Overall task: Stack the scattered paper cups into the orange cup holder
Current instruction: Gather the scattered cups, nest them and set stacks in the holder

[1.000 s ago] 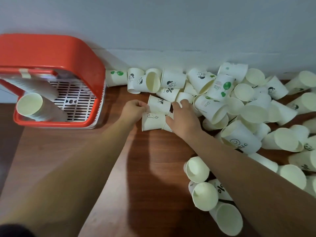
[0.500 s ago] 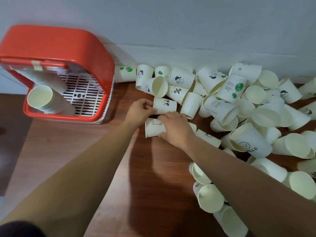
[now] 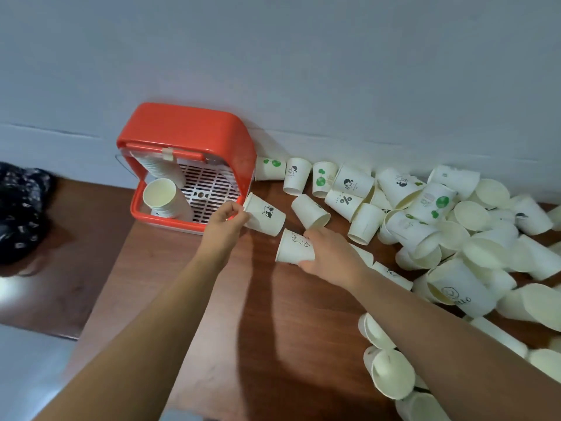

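Nearest the camera, plain cups (image 3: 391, 373) lie on their sides on the wooden table (image 3: 230, 344), beside the right forearm. The right hand (image 3: 329, 259) has closed around a cup with a line-drawn figure (image 3: 294, 247) and raised it from the pile, fingers wrapped over its base end. The left hand (image 3: 226, 221) pinches the rim of a cup with a panda-like mark (image 3: 264, 215), which a second ago lay among the others and is now carried to the front edge of the orange holder (image 3: 188, 141). Both cups appear ready to be nested onto the stack (image 3: 164, 199) leaning inside the holder. Legible print farther back: a "%" sign (image 3: 346, 200), green dots (image 3: 438, 203), and at right a partial "…llo" (image 3: 460, 299). Most cups remain scattered along the wall (image 3: 303, 71).
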Demonstrator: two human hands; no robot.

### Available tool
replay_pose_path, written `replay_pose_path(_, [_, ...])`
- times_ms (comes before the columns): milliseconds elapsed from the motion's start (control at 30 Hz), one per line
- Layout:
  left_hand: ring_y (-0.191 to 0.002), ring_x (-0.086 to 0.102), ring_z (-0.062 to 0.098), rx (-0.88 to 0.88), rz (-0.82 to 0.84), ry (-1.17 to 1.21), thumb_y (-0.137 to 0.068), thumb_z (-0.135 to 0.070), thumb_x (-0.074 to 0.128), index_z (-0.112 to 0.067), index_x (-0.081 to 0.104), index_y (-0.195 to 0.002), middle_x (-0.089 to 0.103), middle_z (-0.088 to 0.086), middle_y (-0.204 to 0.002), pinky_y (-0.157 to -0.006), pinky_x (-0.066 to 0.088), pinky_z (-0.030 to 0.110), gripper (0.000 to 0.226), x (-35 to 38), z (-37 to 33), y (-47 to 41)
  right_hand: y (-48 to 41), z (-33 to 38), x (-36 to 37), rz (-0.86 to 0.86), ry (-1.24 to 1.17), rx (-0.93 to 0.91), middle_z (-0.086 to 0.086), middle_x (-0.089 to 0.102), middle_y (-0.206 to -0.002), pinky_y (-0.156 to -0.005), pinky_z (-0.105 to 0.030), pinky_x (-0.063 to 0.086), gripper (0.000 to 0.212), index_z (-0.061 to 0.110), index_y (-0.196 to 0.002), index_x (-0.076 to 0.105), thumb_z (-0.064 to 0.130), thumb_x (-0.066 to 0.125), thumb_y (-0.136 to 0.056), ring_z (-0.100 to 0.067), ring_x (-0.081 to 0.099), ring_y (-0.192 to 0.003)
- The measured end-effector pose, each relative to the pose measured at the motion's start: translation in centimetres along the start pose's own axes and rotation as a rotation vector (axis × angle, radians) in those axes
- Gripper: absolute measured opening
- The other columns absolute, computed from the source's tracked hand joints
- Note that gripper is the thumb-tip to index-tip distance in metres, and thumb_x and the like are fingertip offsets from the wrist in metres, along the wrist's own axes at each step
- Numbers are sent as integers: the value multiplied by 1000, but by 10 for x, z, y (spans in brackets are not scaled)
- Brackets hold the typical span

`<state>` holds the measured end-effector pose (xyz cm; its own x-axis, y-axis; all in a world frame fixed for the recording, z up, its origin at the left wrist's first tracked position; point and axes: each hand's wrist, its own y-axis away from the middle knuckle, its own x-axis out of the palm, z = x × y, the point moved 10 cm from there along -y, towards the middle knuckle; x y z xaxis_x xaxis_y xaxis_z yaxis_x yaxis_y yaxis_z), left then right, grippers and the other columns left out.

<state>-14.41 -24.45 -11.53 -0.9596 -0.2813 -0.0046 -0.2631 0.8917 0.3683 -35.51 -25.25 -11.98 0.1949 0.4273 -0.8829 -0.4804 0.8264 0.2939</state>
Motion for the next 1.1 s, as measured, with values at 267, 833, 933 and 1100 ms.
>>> replay_pose_path(267, [-86,49,27,59,-26,15,-69,-24,76,-22,59,-63,55,13,-83,-87,37,42,18,-118,-58,37,-9,77,-35,-22,-118,-1,3,55,-120,-78,-32,42,56,20,-124,52,48,71,-80,-17,55,-107])
replay_pose_path(833, [-115,60,14,236,-118,-258,-73,-40,85,-29,59,-126,60,-1,-128,-96,53,36,60,-255,-85,-26,-34,182,-18,-87,-247,225,8,58,-120,-71,-23,36,53,23,-127,53,48,69,-83,-6,52,-99])
replay_pose_path(933, [-119,56,16,261,-52,-374,-68,-49,83,-27,52,-133,51,-2,-134,-100,51,42,76,-249,-84,-45,-37,189,-10,-99,-259,276,7,59,-117,-72,-25,35,48,21,-123,55,46,70,-84,-6,50,-95])
replay_pose_path(1100, [-112,55,18,329,71,-576,-68,-45,84,-24,54,-127,51,0,-124,-97,51,44,70,-229,-81,-65,-33,186,1,-135,-346,399,10,59,-110,-79,-29,44,48,24,-120,56,46,71,-80,-9,54,-95])
